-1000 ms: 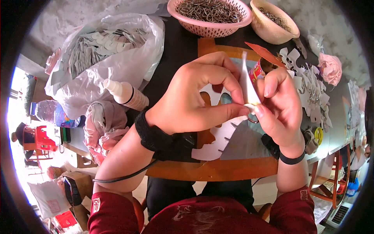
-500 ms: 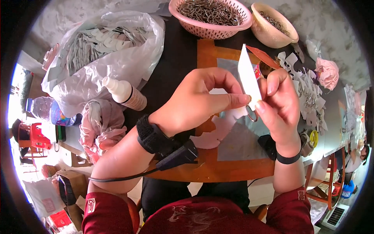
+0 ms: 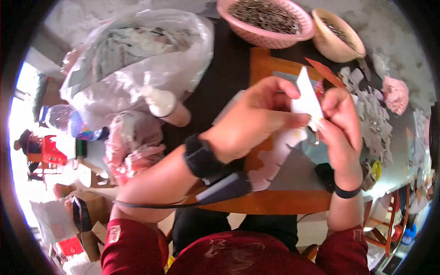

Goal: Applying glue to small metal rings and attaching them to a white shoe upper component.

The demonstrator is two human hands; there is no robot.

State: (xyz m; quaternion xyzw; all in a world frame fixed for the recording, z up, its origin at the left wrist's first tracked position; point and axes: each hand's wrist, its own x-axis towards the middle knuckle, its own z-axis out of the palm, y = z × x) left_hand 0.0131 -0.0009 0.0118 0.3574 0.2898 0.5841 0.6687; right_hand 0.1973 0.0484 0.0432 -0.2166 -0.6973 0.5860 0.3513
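Note:
Both my hands are together over the table, pinching a white folded piece (image 3: 306, 94) that looks like card or thin leather. My left hand (image 3: 256, 114) holds its left side and lower corner between thumb and fingers. At the lower right corner, my right hand (image 3: 341, 121) grips with thumb and bent fingers. A small metal ring (image 3: 314, 141) hangs at the bottom of the piece, by my right thumb; how it is joined is hidden. Under my hands lie pale pieces with notched edges (image 3: 268, 167). A flat reddish-brown piece (image 3: 324, 72) is just behind.
A pink basket (image 3: 266, 39) and a cream bowl (image 3: 337, 52) of metal parts stand at the back. On the left are a plastic bag (image 3: 190, 68) of flat pieces, a white bottle (image 3: 167, 107) and a pinkish cloth (image 3: 133, 151). White pieces with metal parts (image 3: 376, 121) are heaped right.
The view has shifted, so the scene sits further right. The white piece has turned and shows more of its flat face. Both hands still hold it.

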